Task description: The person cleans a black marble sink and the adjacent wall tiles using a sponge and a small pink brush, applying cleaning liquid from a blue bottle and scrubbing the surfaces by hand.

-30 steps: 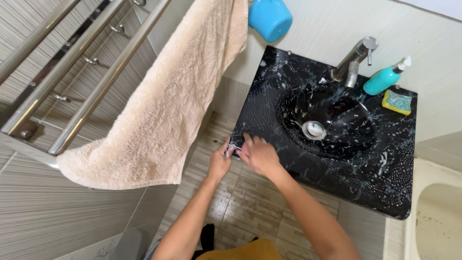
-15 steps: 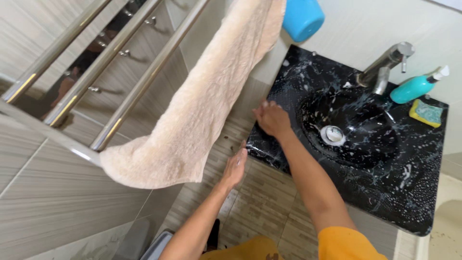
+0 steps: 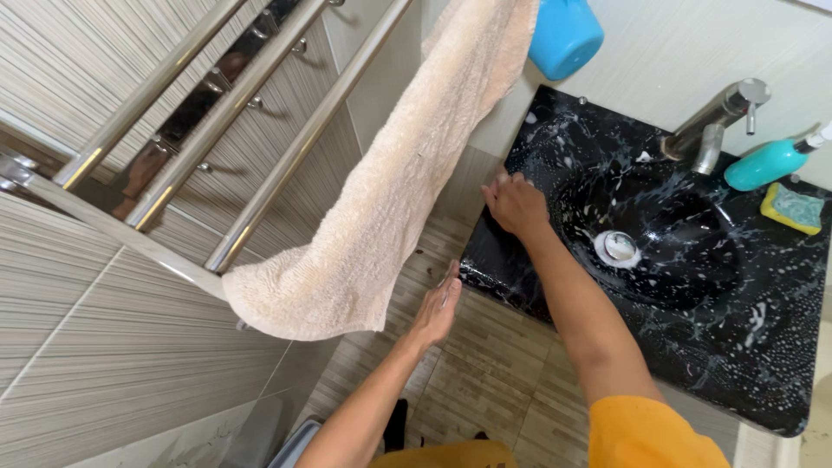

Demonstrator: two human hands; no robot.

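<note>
Since a second ago, right hand (image 3: pixel 516 205) has slid from the soapy black marble-patterned basin (image 3: pixel 693 347)'s front corner along its left edge, pressing flat, grasping nothing; left hand (image 3: pixel 438 308) hangs open below. Suds could make that palm slip.

Left of your left hand (image 3: pixel 436 305) the hanging beige towel (image 3: pixel 390 199) blocks passage — below it the tiled floor (image 3: pixel 485 373) lies open. Beyond your right hand (image 3: pixel 516 205) the black sink top (image 3: pixel 537 260) is bare up to the tap (image 3: pixel 715 126) and teal bottle (image 3: pixel 767 163).
</note>
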